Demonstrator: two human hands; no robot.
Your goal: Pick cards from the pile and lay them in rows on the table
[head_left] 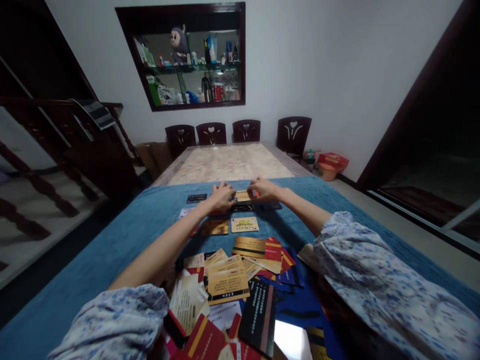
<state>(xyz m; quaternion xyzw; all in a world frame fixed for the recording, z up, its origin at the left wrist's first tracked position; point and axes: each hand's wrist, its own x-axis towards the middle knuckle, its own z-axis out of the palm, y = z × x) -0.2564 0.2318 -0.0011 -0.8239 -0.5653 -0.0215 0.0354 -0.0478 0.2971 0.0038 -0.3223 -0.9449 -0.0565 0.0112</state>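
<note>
At the far side of the blue cloth, my left hand (224, 196) and my right hand (263, 189) grip a yellow card (243, 196) by its opposite ends, fingers curled. Part of a black card (243, 207) shows just below it. A small reddish patch is visible by my right fingertips. Around my hands lie other cards: a dark card (197, 198) to the left, a dark card (273, 206) under my right wrist, an orange-gold card (215, 227) and a cream card (245, 224) nearer to me. My left forearm partly hides cards on the left.
A loose heap of overlapping cards, with a black one (258, 316) and a red one (204, 340), spreads between my forearms. The blue cloth (123, 240) covers the near part of the long table (228, 160). Chairs (293, 134) stand at its far end.
</note>
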